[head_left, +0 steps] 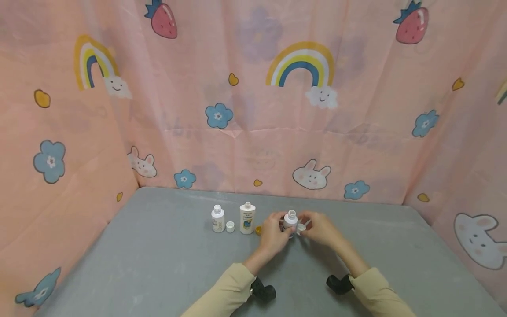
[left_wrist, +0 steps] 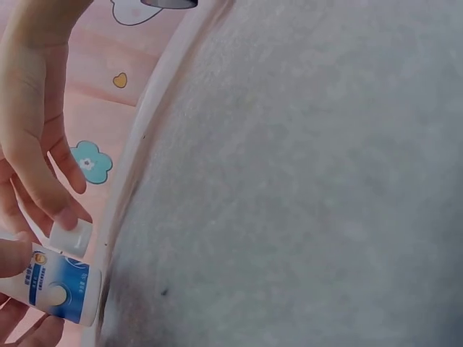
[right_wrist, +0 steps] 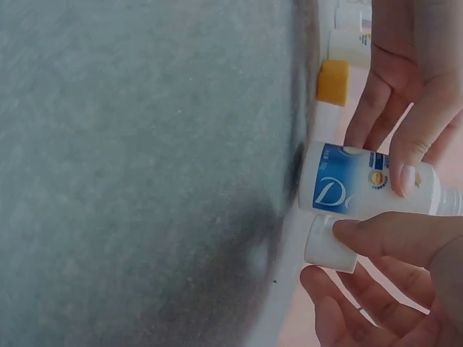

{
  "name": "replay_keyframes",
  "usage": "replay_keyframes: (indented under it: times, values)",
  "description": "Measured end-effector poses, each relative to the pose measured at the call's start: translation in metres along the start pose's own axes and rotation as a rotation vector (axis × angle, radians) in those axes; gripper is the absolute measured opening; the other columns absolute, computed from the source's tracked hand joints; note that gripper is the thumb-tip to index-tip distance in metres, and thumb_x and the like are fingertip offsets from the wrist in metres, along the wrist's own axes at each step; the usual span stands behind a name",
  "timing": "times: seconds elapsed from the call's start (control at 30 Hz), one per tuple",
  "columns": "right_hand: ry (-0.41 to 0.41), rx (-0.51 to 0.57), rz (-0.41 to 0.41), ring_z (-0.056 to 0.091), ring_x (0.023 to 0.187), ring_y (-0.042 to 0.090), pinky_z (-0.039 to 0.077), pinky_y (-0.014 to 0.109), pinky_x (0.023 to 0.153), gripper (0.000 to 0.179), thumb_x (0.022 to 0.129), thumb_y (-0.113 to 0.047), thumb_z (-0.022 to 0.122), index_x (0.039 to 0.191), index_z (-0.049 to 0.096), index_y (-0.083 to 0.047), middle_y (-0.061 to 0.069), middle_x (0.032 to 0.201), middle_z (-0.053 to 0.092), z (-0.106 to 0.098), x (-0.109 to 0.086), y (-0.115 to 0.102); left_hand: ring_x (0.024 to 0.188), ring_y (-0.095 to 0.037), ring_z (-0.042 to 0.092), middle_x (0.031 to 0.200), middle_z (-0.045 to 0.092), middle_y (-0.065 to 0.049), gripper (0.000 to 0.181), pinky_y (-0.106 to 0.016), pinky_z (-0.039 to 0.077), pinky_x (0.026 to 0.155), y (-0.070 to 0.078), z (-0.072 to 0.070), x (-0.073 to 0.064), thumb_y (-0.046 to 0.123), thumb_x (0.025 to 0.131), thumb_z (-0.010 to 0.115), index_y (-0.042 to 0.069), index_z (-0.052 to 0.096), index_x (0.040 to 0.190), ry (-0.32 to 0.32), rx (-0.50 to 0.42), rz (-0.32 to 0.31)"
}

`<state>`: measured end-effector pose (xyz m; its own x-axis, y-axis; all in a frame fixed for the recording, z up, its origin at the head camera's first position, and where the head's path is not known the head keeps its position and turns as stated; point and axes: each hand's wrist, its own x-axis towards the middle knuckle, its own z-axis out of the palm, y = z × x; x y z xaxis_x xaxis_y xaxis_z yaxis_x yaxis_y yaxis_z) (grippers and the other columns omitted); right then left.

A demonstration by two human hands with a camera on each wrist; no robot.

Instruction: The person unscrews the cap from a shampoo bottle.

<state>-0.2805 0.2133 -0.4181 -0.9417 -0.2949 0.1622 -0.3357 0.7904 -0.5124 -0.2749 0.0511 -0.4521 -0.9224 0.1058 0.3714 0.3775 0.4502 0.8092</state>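
Observation:
My left hand (head_left: pixel 273 234) grips a small white bottle (head_left: pixel 291 219) with a blue label; its bare neck points up, uncapped. Beside the bottle, my right hand (head_left: pixel 322 229) pinches a white cap (head_left: pixel 301 228) between thumb and fingers. In the right wrist view the cap (right_wrist: pixel 330 246) sits low, close against the side of the bottle (right_wrist: pixel 343 181). The left wrist view shows the label of the bottle (left_wrist: pixel 61 289) and the right thumb on the cap (left_wrist: pixel 71 237). Whether the bottle's base touches the table cannot be made out.
Left of my hands stand two uncapped white bottles, a taller one (head_left: pixel 247 219) and a shorter one (head_left: pixel 218 219). Between them lies a white cap (head_left: pixel 230 226). A yellow cap (right_wrist: pixel 333 83) rests near my left hand. Behind the grey table (head_left: pixel 166 264) hangs a pink printed curtain (head_left: pixel 253 149).

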Motion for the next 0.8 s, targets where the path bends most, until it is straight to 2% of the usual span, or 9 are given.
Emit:
replay_keyframes:
  times: [0.13, 0.27, 0.53, 0.8]
  values:
    - [-0.006, -0.002, -0.003, 0.062, 0.075, 0.018, 0.053, 0.033, 0.063, 0.034, 0.075, 0.002, 0.074, 0.107, 0.065, -0.001, 0.01, 0.089, 0.067, 0.002, -0.0019, -0.0005, 0.086, -0.015, 0.063, 0.102, 0.066, -0.011, 0.038, -0.018, 0.048, 0.068, -0.002, 0.0011, -0.0002, 0.009, 0.078, 0.078, 0.002, 0.066, 0.113, 0.007, 0.0, -0.005]
    - [-0.018, -0.004, 0.005, 0.062, 0.074, 0.019, 0.052, 0.033, 0.063, 0.034, 0.074, 0.003, 0.075, 0.107, 0.065, -0.001, 0.009, 0.088, 0.067, 0.0034, -0.0028, 0.0002, 0.085, -0.013, 0.062, 0.102, 0.065, -0.01, 0.037, -0.018, 0.047, 0.068, -0.0023, 0.001, -0.0018, 0.009, 0.079, 0.077, 0.002, 0.065, 0.113, -0.015, -0.002, 0.0]
    - [-0.021, 0.016, 0.039, 0.065, 0.08, 0.022, 0.054, 0.033, 0.063, 0.036, 0.072, 0.006, 0.073, 0.106, 0.065, 0.002, 0.011, 0.091, 0.068, 0.008, -0.0054, -0.0004, 0.093, -0.019, 0.066, 0.109, 0.065, -0.014, 0.037, -0.025, 0.055, 0.075, -0.0017, 0.0005, -0.0031, 0.006, 0.082, 0.074, -0.001, 0.063, 0.117, -0.048, -0.038, 0.007]
    - [-0.022, 0.023, 0.071, 0.065, 0.082, 0.022, 0.054, 0.034, 0.064, 0.036, 0.074, 0.006, 0.073, 0.108, 0.065, 0.001, 0.01, 0.091, 0.068, 0.009, -0.0068, -0.0002, 0.097, -0.021, 0.066, 0.113, 0.065, -0.014, 0.039, -0.025, 0.056, 0.079, -0.0026, -0.0013, -0.0044, 0.009, 0.084, 0.072, 0.001, 0.062, 0.121, -0.08, -0.032, -0.002]
